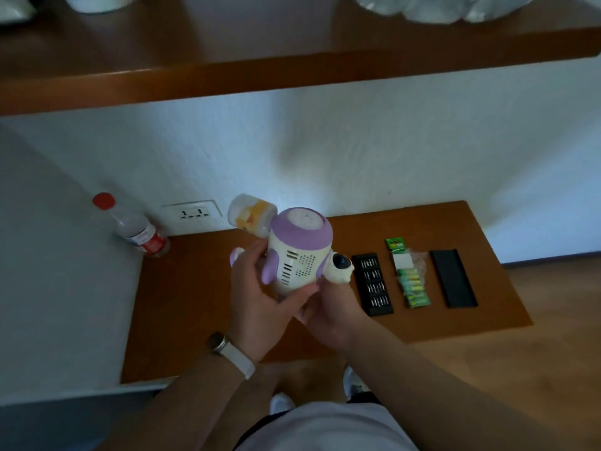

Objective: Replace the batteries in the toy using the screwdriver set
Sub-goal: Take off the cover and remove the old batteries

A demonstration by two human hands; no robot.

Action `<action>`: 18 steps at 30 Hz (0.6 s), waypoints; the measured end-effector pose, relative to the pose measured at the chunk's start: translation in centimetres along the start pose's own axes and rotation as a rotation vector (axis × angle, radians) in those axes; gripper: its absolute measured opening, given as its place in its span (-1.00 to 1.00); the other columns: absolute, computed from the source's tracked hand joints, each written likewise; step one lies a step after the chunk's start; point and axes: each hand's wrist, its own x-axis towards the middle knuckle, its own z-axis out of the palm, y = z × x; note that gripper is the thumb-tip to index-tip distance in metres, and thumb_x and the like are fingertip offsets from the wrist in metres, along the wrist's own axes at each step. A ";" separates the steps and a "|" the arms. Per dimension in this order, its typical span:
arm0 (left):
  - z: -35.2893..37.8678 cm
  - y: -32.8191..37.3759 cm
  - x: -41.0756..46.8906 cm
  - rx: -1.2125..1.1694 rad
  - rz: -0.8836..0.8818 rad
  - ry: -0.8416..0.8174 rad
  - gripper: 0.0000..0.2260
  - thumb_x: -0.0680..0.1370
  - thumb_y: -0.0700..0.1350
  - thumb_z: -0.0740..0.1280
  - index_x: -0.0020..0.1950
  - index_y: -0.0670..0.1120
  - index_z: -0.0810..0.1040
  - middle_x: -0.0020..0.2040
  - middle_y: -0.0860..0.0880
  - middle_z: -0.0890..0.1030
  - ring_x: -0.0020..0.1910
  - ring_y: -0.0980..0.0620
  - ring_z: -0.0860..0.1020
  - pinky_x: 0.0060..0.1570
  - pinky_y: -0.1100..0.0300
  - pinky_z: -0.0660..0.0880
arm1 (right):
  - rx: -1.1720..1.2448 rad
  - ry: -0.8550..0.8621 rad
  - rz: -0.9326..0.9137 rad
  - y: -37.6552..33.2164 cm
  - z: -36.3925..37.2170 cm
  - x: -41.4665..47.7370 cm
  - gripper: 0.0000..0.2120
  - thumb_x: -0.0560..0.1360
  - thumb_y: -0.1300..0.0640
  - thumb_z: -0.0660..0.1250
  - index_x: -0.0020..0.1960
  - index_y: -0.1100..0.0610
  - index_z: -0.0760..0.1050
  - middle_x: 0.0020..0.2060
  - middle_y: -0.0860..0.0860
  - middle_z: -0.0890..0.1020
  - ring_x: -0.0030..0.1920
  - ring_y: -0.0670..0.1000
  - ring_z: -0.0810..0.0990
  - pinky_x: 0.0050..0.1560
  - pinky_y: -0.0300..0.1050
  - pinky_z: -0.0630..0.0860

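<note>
The person holds the toy [299, 255] up over the middle of the desk [195, 304], its vented side facing the camera. The left hand [257, 297] wraps round its left side with the thumb across the lower body. The right hand [328, 307] grips it from below on the right. Toward the desk's right edge lie, in a row, the open screwdriver set [372, 284], the batteries [411, 281] and a black lid [453, 278]. A bottle [136, 229] stands at the back left corner.
</note>
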 end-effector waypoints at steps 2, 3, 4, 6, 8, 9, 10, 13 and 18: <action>0.9 0.3 0.1 0.054 0.047 -0.036 -0.28 0.23 -0.09 0.68 0.32 0.00 0.45 0.18 0.14 0.48 0.27 0.08 0.50 0.10 0.10 0.59 | -0.002 -0.051 -0.016 -1.2 -0.8 0.1 -0.74 0.55 0.08 0.27 0.12 0.16 0.63 0.03 0.14 0.69 -0.08 0.12 0.69 -0.26 -0.08 0.63; 1.3 0.4 0.2 0.084 0.064 -0.049 -0.27 0.24 -0.03 0.67 0.32 -0.06 0.44 0.20 0.10 0.48 0.29 0.02 0.49 0.11 -0.02 0.59 | 0.015 -0.066 -0.019 -1.6 -1.1 0.2 -0.75 0.60 0.11 0.22 0.03 0.15 0.67 -0.03 0.13 0.70 -0.14 0.11 0.70 -0.28 -0.09 0.63; 1.7 0.3 0.4 0.110 0.077 -0.057 -0.27 0.25 0.02 0.65 0.33 -0.10 0.43 0.21 0.05 0.48 0.30 -0.03 0.48 0.11 -0.11 0.58 | 0.035 -0.072 -0.007 -2.2 -1.3 0.2 -0.72 0.62 0.12 0.19 -0.03 0.15 0.67 -0.06 0.13 0.71 -0.16 0.10 0.70 -0.29 -0.10 0.63; 2.2 0.3 0.7 0.170 0.091 -0.053 -0.25 0.25 0.06 0.64 0.34 -0.13 0.43 0.23 -0.05 0.48 0.32 -0.11 0.47 0.10 -0.21 0.55 | 0.055 -0.082 0.002 -2.9 -1.8 0.4 -0.71 0.63 0.12 0.18 -0.04 0.14 0.66 -0.05 0.13 0.71 -0.13 0.12 0.71 -0.26 -0.07 0.65; 2.7 0.6 0.9 0.203 0.091 -0.040 -0.24 0.25 0.05 0.66 0.34 -0.10 0.42 0.25 -0.06 0.48 0.33 -0.12 0.46 0.12 -0.20 0.55 | 0.047 -0.095 0.020 -3.5 -2.0 0.4 -0.70 0.62 0.11 0.19 -0.07 0.13 0.69 -0.04 0.14 0.71 -0.12 0.13 0.70 -0.23 -0.03 0.65; 2.9 1.1 0.9 0.200 0.084 -0.021 -0.25 0.24 0.04 0.67 0.33 -0.06 0.42 0.26 0.02 0.48 0.33 -0.06 0.47 0.14 -0.13 0.55 | 0.029 -0.089 0.034 -3.7 -2.1 0.4 -0.74 0.59 0.10 0.22 -0.01 0.14 0.68 -0.01 0.15 0.70 -0.09 0.15 0.70 -0.20 -0.01 0.65; 3.2 1.6 0.9 0.190 0.069 0.008 -0.27 0.23 0.05 0.67 0.31 0.04 0.41 0.25 0.15 0.48 0.32 0.05 0.47 0.15 0.01 0.57 | 0.029 -0.086 0.051 -4.0 -2.1 0.3 -0.74 0.54 0.09 0.27 0.11 0.17 0.64 0.05 0.17 0.69 -0.02 0.18 0.68 -0.14 0.03 0.64; 3.8 2.5 0.8 0.142 0.007 0.073 -0.28 0.23 0.04 0.65 0.25 0.31 0.35 0.17 0.41 0.45 0.22 0.35 0.47 0.03 0.47 0.48 | 0.042 -0.086 0.132 -4.6 -2.6 0.4 -0.64 0.54 0.12 0.28 0.30 0.20 0.51 0.17 0.21 0.64 0.20 0.25 0.60 0.21 0.20 0.52; 4.0 2.1 1.1 0.160 -0.021 0.147 -0.23 0.25 -0.19 0.65 0.30 0.13 0.31 0.18 0.22 0.43 0.18 0.43 0.45 0.00 0.55 0.43 | -0.018 -0.045 0.245 -5.6 -4.2 0.5 -0.69 0.57 0.21 0.28 0.28 0.28 0.48 0.16 0.29 0.62 0.16 0.24 0.62 0.23 0.16 0.53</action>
